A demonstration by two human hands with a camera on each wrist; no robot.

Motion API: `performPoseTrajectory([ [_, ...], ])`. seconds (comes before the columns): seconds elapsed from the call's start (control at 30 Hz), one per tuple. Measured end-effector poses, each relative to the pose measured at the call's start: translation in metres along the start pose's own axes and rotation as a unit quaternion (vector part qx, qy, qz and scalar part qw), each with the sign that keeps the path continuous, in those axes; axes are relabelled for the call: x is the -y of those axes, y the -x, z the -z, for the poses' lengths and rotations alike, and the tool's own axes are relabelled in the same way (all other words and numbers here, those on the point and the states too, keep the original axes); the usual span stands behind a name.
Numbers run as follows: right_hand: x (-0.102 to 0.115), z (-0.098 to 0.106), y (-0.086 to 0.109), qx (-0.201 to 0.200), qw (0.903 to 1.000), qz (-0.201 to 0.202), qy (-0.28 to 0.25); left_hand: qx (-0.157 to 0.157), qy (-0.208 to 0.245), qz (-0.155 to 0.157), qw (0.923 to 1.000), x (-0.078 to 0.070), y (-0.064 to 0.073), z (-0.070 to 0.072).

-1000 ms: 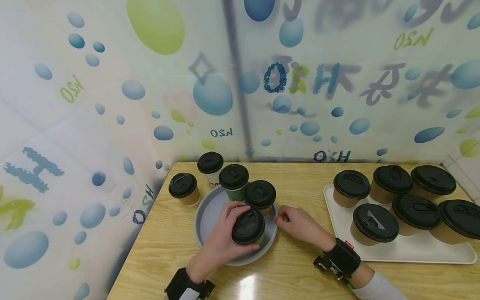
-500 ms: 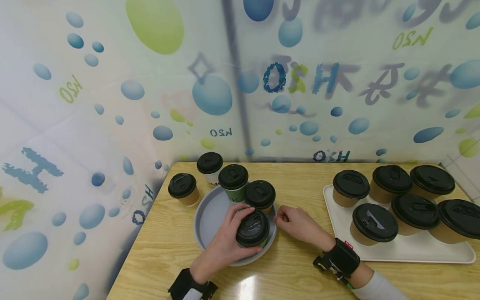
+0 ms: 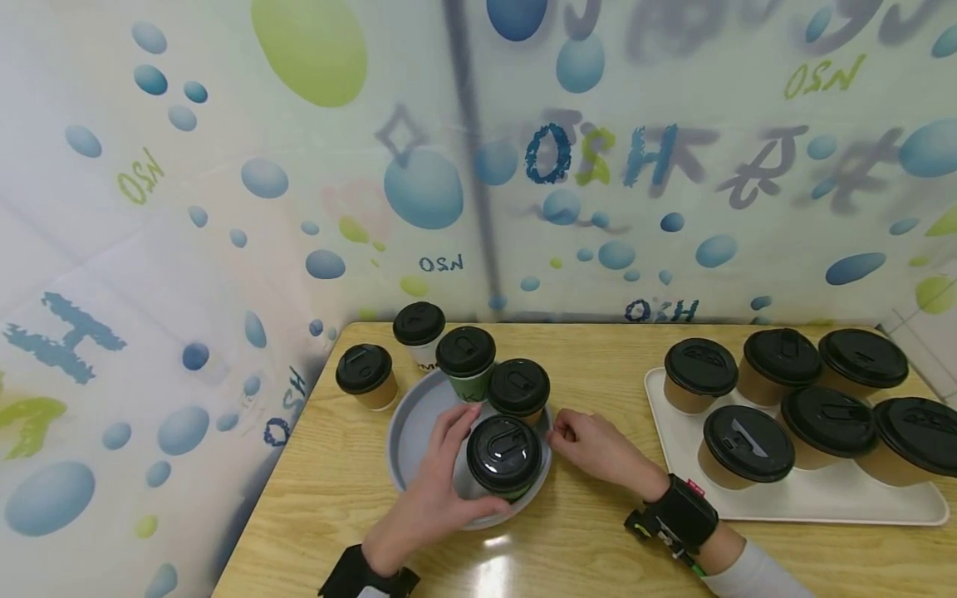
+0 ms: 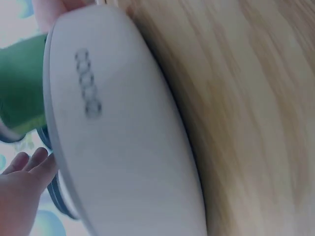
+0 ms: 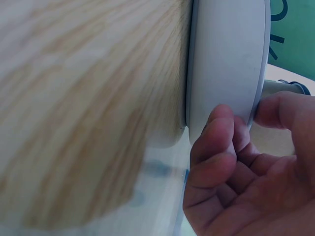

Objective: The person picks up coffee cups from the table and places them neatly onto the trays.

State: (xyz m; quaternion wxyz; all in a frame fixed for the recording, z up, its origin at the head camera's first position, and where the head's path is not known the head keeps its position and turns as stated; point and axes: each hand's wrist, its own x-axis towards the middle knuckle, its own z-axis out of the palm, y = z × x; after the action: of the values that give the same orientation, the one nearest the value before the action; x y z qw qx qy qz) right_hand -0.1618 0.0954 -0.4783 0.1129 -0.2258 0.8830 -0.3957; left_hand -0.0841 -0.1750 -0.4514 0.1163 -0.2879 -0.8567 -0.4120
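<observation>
A paper cup with a black lid and a green body (image 3: 504, 455) stands upright in the round grey tray (image 3: 414, 440), near its front right. My left hand (image 3: 437, 492) is beside this cup, fingers extended and thumb spread, with a gap to the lid. In the left wrist view, the green cup (image 4: 22, 81) is apart from the fingertips (image 4: 39, 160). My right hand (image 3: 598, 448) pinches the tray's right rim; its thumb and curled fingers meet there in the right wrist view. Behind are a green cup (image 3: 471, 389) and a brown cup (image 3: 519, 390), both black-lidded.
Left of the round tray stand a small brown cup (image 3: 366, 378) and a white cup (image 3: 420, 332), both lidded. At the right, a white rectangular tray (image 3: 830, 508) bears several brown cups with black lids. A printed curtain (image 3: 598, 291) hangs behind the wooden table (image 3: 598, 548).
The held green cup shifted slightly right and towards the front in the round tray. My left hand then let go and drew back left. The right hand stayed at the rim.
</observation>
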Motion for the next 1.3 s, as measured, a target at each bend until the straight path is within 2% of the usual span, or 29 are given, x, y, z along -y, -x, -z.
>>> performPoseTrajectory([
  [0.17, -0.001, 0.002, 0.0, 0.009, 0.9999, -0.006, -0.001, -0.057, -0.037, -0.034, 0.9971, 0.013, 0.002, 0.015],
  [0.27, -0.002, 0.003, 0.0, 0.013, 0.9999, -0.007, -0.005, -0.098, -0.048, -0.041, 0.9932, 0.02, 0.0, 0.026],
  [0.43, -0.003, 0.004, -0.002, 0.008, 1.0, -0.002, 0.001, -0.158, -0.039, -0.033, 0.9862, 0.025, -0.005, 0.047],
  [0.57, -0.004, 0.005, -0.005, 0.007, 0.9999, -0.008, 0.007, -0.199, -0.055, -0.022, 0.9783, 0.031, -0.007, 0.064],
  [0.8, -0.003, 0.005, -0.007, 0.005, 0.9999, -0.008, 0.006, -0.234, -0.1, 0.001, 0.967, 0.049, -0.007, 0.084],
  [1.03, -0.003, 0.005, -0.008, 0.007, 0.9999, -0.008, 0.002, -0.286, -0.112, -0.013, 0.9515, 0.073, -0.009, 0.096],
  [1.1, -0.003, 0.005, -0.009, 0.008, 0.9999, -0.007, 0.0, -0.295, -0.122, -0.004, 0.9476, 0.079, -0.009, 0.099],
  [1.17, -0.004, 0.005, -0.009, 0.01, 0.9999, -0.005, 0.002, -0.296, -0.13, 0.02, 0.9462, 0.085, -0.008, 0.102],
  [1.3, -0.004, 0.005, -0.011, 0.012, 0.9999, -0.009, 0.006, -0.27, -0.126, 0.11, 0.9483, 0.095, -0.007, 0.106],
])
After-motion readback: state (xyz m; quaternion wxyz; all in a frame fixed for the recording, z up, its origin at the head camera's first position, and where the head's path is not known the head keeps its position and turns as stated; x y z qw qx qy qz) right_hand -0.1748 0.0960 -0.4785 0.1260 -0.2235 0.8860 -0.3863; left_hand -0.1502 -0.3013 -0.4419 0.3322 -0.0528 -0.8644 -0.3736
